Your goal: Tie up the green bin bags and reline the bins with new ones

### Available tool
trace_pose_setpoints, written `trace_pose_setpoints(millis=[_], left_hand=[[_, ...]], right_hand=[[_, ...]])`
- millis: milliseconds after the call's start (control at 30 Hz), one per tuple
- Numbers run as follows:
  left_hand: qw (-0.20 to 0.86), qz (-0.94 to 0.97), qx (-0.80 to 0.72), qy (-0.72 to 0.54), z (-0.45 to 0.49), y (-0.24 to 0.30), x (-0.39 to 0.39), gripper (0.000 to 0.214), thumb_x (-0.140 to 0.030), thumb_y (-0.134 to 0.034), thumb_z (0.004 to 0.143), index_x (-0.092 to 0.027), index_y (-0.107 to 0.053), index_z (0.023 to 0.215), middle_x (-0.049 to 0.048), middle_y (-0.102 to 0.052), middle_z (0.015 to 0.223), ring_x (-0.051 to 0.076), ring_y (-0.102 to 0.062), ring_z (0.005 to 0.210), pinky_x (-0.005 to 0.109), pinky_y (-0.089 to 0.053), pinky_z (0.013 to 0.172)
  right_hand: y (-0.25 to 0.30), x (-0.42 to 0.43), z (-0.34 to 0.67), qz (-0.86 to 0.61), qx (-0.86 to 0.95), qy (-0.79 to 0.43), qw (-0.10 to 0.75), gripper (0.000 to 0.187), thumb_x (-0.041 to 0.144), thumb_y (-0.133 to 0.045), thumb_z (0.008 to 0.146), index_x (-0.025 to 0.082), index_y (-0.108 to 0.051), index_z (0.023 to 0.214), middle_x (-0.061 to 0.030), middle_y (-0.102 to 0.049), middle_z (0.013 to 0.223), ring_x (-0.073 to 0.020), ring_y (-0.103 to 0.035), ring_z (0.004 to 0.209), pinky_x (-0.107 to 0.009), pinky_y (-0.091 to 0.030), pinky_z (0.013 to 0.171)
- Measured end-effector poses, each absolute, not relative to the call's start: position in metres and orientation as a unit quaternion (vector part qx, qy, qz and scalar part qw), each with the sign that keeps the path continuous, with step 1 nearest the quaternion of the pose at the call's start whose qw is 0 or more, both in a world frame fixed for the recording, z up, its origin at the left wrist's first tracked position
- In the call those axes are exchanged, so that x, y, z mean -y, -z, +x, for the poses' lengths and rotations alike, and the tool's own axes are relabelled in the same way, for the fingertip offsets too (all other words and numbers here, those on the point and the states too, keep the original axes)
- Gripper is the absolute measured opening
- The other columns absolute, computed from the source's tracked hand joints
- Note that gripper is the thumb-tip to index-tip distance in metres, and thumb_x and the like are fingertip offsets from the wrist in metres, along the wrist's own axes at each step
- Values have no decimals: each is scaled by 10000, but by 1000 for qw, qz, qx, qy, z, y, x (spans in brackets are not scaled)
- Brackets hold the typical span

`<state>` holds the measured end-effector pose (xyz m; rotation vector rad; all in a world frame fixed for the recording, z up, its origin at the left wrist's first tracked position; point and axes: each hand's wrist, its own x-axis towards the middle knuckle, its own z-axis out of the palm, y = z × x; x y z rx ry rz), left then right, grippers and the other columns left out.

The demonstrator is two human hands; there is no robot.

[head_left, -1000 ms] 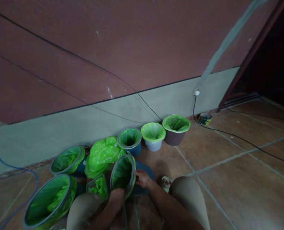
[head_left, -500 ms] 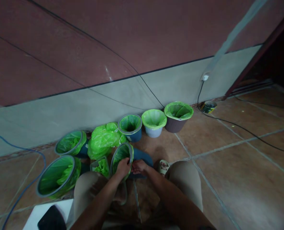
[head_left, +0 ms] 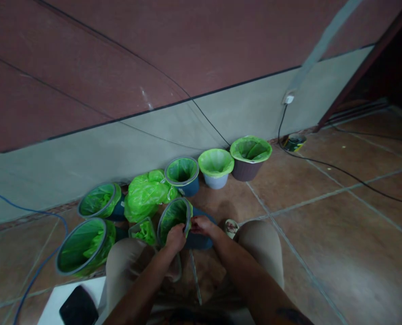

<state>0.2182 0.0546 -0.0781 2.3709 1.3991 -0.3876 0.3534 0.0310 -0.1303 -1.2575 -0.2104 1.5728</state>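
A dark blue bin (head_left: 197, 239) lies tilted on its side between my knees, with a green plastic liner (head_left: 172, 217) inside and a grey ring at its mouth. My left hand (head_left: 175, 238) is closed on the lower rim of that mouth. Closed too, my right hand (head_left: 201, 224) pinches the rim's right side. A small clear tub (head_left: 142, 231) of green bags stands just left of the bin.
Several lined bins stand along the wall: two blue ones (head_left: 86, 246) at left, a loose heap of green bags (head_left: 146, 196), a blue bin (head_left: 182, 175), a white one (head_left: 216, 168), a brown one (head_left: 250, 158). Cables (head_left: 339, 174) cross the tiled floor. A dark phone (head_left: 78, 308) lies on a white sheet.
The view dropped, and the phone and white sheet came into sight. My left hand climbed from under the bin's mouth onto its rim. My right hand stayed on the rim's right side.
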Motion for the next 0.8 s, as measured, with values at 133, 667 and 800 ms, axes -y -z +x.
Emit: trace_pose_setpoints(millis=[133, 667, 800], left_hand=[[157, 842, -479, 192, 216, 70, -47, 283, -110, -471, 837, -129, -596, 1090, 124, -674, 1111, 217, -609, 1104, 291, -421, 958], [119, 805, -544, 205, 181, 73, -53, 345, -38, -419, 838, -148, -615, 1100, 114, -703, 1048, 205, -652, 1023, 279, -458, 877], [180, 792, -570, 124, 194, 80, -61, 401, -69, -435, 865, -133, -571, 1237, 113, -676, 1187, 168, -633, 1085, 234, -439, 924]], right_hand=[[131, -38, 361, -524, 39, -670, 525, 120, 210, -610, 791, 161, -595, 682, 10, -588, 556, -122, -555, 515, -283, -494, 576], [129, -38, 342, -497, 86, -668, 546, 138, 137, -682, 666, 179, -559, 712, 61, -580, 548, -95, -549, 485, -248, -482, 578], [139, -36, 334, -526, 92, -675, 510, 120, 91, -651, 653, 180, -572, 663, 53, -558, 512, -105, -539, 483, -248, -469, 562]])
